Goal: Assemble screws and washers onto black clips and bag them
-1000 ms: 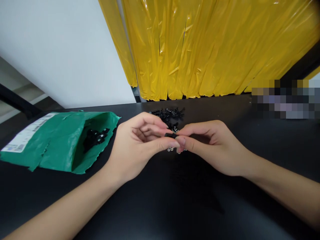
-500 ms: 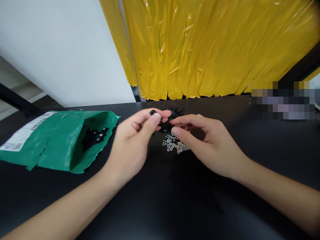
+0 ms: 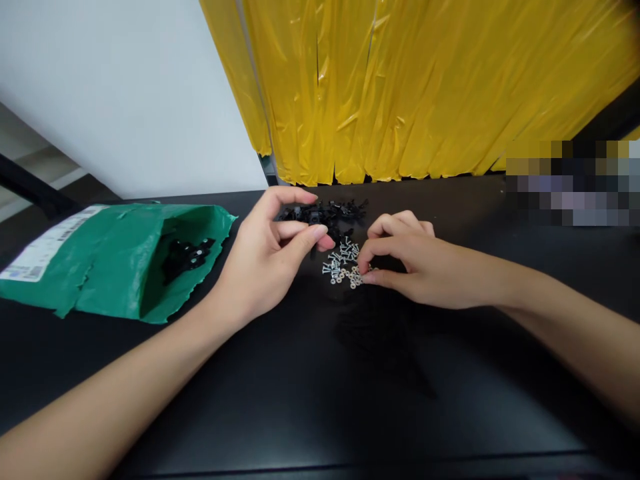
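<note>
My left hand [image 3: 273, 257] has its thumb and middle finger closed on a small black plastic part [image 3: 315, 219], the index finger lifted above it. Much of that part is hidden by the fingers or blends with the black pieces [image 3: 345, 212] heaped behind. To the right, my right hand [image 3: 407, 260] reaches down to the small metal nuts [image 3: 345, 275], thumb and index fingertip pinched together at the pile's edge. Whatever lies between those fingertips is too small to make out. Silver screws [image 3: 333, 265] lie loose beside the nuts, between both hands.
On the left of the black table [image 3: 300, 400] lies an open green plastic bag [image 3: 115, 267], with more black parts [image 3: 187, 257] in its mouth. Yellow plastic strips [image 3: 400, 100] hang behind the table, next to a white panel [image 3: 135, 93]. A blurred patch covers the far right.
My right hand has moved away from the left hand, to the right and down onto the nuts. My left index finger has lifted off the black part. The view has tilted slightly.
</note>
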`<state>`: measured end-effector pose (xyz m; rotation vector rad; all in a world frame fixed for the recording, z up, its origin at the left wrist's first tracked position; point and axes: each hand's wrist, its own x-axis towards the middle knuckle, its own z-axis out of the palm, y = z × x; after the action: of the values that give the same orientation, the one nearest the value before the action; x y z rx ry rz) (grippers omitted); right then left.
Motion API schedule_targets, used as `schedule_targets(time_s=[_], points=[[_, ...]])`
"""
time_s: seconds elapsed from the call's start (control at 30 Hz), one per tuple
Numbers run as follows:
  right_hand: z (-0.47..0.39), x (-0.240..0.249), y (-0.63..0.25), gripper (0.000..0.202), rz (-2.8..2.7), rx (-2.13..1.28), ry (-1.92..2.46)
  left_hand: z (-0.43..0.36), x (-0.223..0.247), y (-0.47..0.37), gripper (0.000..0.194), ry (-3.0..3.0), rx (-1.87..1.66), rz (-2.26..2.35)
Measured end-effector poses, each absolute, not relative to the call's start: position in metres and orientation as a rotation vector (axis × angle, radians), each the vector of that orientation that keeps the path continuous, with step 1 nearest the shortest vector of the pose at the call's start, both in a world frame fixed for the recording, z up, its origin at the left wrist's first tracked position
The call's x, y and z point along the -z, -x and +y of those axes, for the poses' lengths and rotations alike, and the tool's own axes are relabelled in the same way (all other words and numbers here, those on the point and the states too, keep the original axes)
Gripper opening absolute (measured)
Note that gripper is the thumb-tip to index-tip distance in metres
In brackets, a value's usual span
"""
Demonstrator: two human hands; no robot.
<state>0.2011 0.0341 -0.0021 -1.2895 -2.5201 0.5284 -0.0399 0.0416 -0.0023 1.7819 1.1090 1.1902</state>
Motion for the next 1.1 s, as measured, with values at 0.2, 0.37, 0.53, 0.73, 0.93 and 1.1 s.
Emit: schedule_targets(time_s=[0.2,0.37,0.53,0.73,0.93,1.1], points=[[0.0365,0.0027,-0.2019,0.012,-2.535,-0.542,1.322,0.0415,0.0041,0.0402,0.026,-1.817,-1.176,1.101],[0.0372,0.0055,-0.2006,0.013,-2.539,-0.518,1.309,0.0415,0.0069,0.0388,0.024,-1.811,-1.111,1.092],[0.0379,0.0074,-0.2013,0.021,-2.523,-0.502,1.315,0.0419,0.0099,0.0382,0.025,-1.783,-1.066,1.102],[0.0375,0.0085,-0.2009,0.014,-2.533,-0.505,1.317,0.0404,0.0101,0.0380,0.022,-1.828,-1.043,1.105],[0.0376,0.0085,-0.2003,0.015,-2.500,-0.562,1.281,0.0379,0.0097,0.0386,0.022,-1.843,-1.007,1.109],[0.0369,0.0063,-0.2005,0.012,-2.471,-0.574,1.255,0.0377,0.0089,0.0384,0.023,-1.860,-1.010,1.131]])
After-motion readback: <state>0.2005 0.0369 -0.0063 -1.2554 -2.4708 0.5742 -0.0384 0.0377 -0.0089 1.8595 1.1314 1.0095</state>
